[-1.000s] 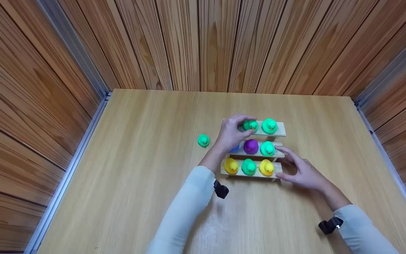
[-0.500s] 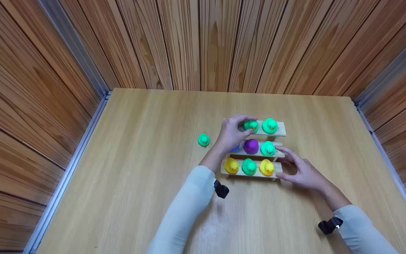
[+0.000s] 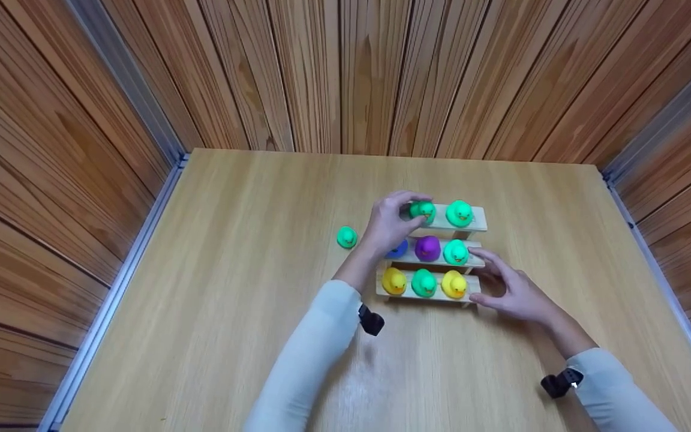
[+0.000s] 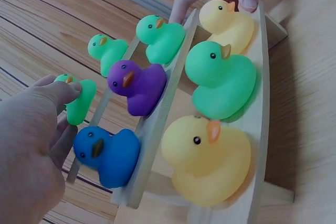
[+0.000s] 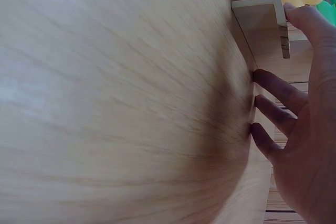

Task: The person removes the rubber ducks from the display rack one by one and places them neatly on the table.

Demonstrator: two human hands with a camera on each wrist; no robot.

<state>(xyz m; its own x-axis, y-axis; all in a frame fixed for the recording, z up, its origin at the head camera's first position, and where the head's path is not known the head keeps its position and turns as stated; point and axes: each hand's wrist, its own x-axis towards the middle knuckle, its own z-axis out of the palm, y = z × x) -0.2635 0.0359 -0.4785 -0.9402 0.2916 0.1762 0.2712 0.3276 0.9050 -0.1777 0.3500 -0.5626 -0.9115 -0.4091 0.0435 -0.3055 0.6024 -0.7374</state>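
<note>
My left hand (image 3: 388,223) pinches a green rubber duck (image 3: 423,210) between thumb and fingers at the left part of the top shelf of a three-tier wooden stand (image 3: 478,219). In the left wrist view, the held duck (image 4: 80,100) is tilted; I cannot tell whether it touches the shelf. Another green duck (image 3: 459,213) sits to its right. My right hand (image 3: 518,295) is at the stand's right end. Its thumb touches the bottom shelf's end and its index finger is by the middle shelf. In the right wrist view, the other fingers (image 5: 278,90) rest on the table.
On the middle shelf sit a blue duck (image 3: 397,248), a purple duck (image 3: 427,248) and a green duck (image 3: 456,252). Below are two yellow ducks flanking a green one (image 3: 423,283). A loose green duck (image 3: 346,237) stands on the table left of the stand. Wooden walls enclose the table.
My left hand has shifted slightly left with the green duck, uncovering more of the blue duck. The right hand and the stand have stayed in place.
</note>
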